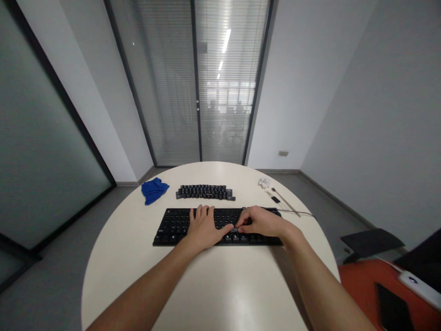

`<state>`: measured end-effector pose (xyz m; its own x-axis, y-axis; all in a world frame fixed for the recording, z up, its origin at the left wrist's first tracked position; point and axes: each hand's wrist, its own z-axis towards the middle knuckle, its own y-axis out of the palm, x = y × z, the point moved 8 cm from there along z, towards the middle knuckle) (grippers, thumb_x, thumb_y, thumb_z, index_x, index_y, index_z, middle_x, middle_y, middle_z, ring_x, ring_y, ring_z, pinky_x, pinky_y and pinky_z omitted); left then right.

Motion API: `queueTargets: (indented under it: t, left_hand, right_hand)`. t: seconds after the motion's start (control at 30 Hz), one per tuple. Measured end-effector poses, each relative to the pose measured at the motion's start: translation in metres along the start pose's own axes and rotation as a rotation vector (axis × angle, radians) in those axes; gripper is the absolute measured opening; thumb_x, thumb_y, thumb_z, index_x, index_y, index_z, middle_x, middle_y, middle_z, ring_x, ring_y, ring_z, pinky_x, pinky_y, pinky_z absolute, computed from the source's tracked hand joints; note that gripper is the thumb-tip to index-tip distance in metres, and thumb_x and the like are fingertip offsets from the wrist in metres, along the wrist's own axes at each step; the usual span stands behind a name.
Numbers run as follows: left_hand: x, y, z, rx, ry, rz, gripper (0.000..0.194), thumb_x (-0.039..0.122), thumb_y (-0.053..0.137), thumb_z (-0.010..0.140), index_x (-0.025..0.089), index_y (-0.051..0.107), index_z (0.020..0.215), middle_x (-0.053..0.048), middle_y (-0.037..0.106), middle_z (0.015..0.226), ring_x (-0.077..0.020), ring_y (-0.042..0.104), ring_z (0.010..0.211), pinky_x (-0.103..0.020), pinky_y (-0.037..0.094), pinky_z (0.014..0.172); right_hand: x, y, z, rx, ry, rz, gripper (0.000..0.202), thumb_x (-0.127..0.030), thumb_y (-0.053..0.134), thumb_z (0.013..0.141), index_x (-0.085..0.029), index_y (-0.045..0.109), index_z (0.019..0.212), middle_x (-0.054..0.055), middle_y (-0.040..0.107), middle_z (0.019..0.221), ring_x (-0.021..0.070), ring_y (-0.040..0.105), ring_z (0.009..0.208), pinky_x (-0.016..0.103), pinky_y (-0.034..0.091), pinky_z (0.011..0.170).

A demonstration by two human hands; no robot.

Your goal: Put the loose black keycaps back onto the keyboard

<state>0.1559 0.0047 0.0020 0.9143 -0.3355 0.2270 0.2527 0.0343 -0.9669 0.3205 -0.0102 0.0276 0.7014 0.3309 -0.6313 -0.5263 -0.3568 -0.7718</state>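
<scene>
Both hands rest on the black keyboard [217, 226] lying on the round white counter [213, 285]: the left hand [203, 227] lies flat and released over the middle keys, while the right hand [260, 221] pinches a keycap [234, 229] near the bottom row. Beyond, loose keycaps [205, 191] sit in rows, a blue cloth [154, 190] at far left. It looks like a seating or pulling step; the pinch wants a straight, even pull or press

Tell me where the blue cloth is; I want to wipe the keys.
The blue cloth lies crumpled at the table's far left edge, just left of the row of loose keycaps, beyond the keyboard.
</scene>
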Motion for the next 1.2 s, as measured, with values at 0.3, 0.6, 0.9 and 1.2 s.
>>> queueTargets:
  t: [0.3,0.6,0.9,1.2]
  left_hand:
    - [0.0004,0.0012,-0.0015,-0.009,-0.002,0.0,0.096,0.085,0.03,0.082,0.014,0.043,0.145,-0.019,0.042,0.152,-0.0401,0.028,0.145,-0.058,0.015,0.118]
    - [0.0008,0.0009,-0.0022,-0.018,-0.009,-0.001,0.096,0.084,0.03,0.082,0.013,0.041,0.146,-0.019,0.042,0.153,-0.0392,0.027,0.145,-0.057,0.015,0.118]
    - [0.0007,0.0,-0.0015,0.017,-0.003,0.004,0.095,0.085,0.032,0.081,0.015,0.044,0.144,-0.019,0.045,0.15,-0.0387,0.031,0.143,-0.055,0.016,0.118]
    - [0.0013,-0.0008,-0.0023,0.004,-0.002,0.002,0.096,0.085,0.03,0.081,0.014,0.043,0.145,-0.019,0.043,0.151,-0.04,0.029,0.144,-0.057,0.015,0.117]
  right_hand:
    - [-0.0018,0.001,-0.0014,-0.005,-0.008,0.006,0.014,-0.027,0.069,0.073,-0.017,0.076,0.08,0.001,0.075,0.079,0.0168,0.065,0.074,0.024,0.045,0.069]
    - [-0.0028,0.0009,-0.0005,0.002,0.002,-0.018,0.012,-0.025,0.067,0.072,-0.018,0.074,0.077,0.0,0.073,0.074,0.0151,0.062,0.069,0.023,0.042,0.063]
    - [-0.0028,0.0027,-0.0019,-0.035,0.041,0.056,0.016,-0.027,0.067,0.072,-0.016,0.076,0.08,0.002,0.073,0.075,0.0162,0.063,0.069,0.023,0.044,0.061]
    - [-0.0051,-0.0002,-0.0035,-0.012,0.043,0.007,0.028,-0.016,0.059,0.065,-0.017,0.079,0.085,0.001,0.074,0.077,0.0165,0.065,0.07,0.022,0.045,0.061]
